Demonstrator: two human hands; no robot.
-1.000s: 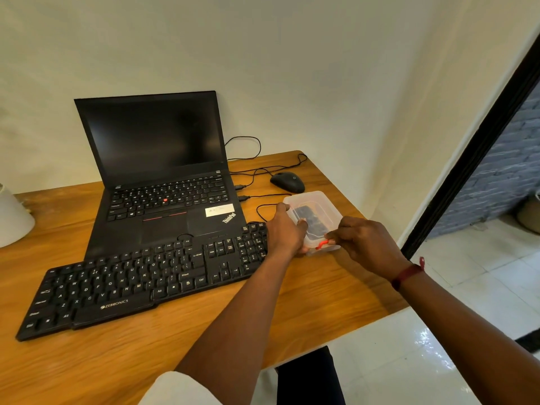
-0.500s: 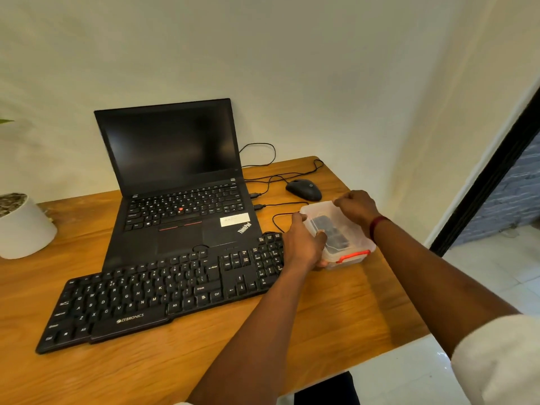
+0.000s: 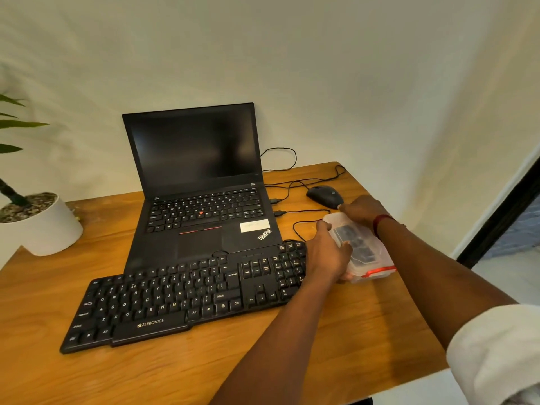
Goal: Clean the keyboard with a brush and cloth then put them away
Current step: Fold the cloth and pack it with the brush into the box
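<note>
A black Zebronics keyboard (image 3: 187, 296) lies on the wooden table (image 3: 204, 372) in front of a laptop. Just right of it sits a clear plastic box (image 3: 371, 258) with red clips and a dark item inside. My left hand (image 3: 328, 255) grips the box's near left side. My right hand (image 3: 361, 210) has its fingers curled over the box's far end. Neither a brush nor a cloth is plainly visible; the contents of the box are blurred.
An open black laptop (image 3: 201, 182) stands behind the keyboard. A black mouse (image 3: 324, 195) and its cables lie at the table's far right corner. A white plant pot (image 3: 38, 226) is at the left. The table's right edge drops to a tiled floor.
My right hand moved from the red clip at the box's near end to its far end. My left hand kept its grip. The camera shifted left, showing more of the plant.
</note>
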